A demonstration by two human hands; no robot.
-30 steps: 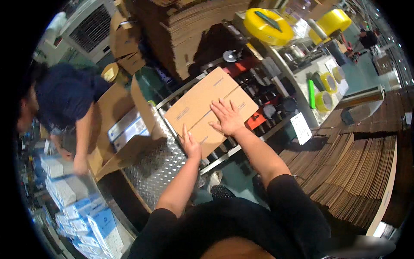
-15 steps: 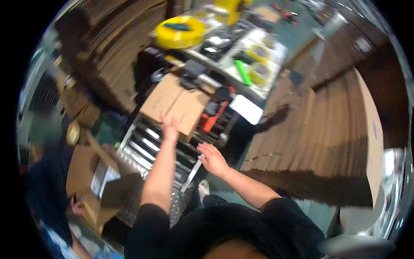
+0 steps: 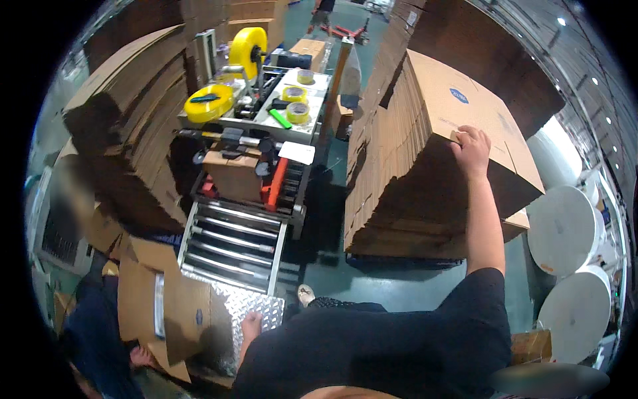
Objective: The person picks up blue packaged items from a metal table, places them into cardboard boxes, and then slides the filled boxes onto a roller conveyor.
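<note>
My right hand [image 3: 472, 151] reaches out to a tall stack of flattened cardboard cartons [image 3: 375, 179] on the right. Its fingers are bent over the near edge of the top flattened carton [image 3: 488, 110], gripping it. My left hand [image 3: 251, 327] hangs low by my body, over a diamond-pattern metal plate [image 3: 269, 312]; its fingers are curled in and nothing shows in them. Ahead, a closed cardboard box [image 3: 232, 176] sits in the taping machine [image 3: 229, 123], between its red side guides, beyond the roller conveyor [image 3: 232, 245].
Yellow tape rolls [image 3: 294, 95] and a green cutter [image 3: 280, 119] lie on the machine. Another person's hand [image 3: 141, 357] is beside an open carton [image 3: 143, 286] at lower left. More flattened cartons [image 3: 133, 126] stand left; large white rolls [image 3: 563, 229] stand right.
The closed box has gone forward off the near rollers into the machine. My left hand has left it and drawn back; my right hand has moved right onto the carton stack. The view has turned right.
</note>
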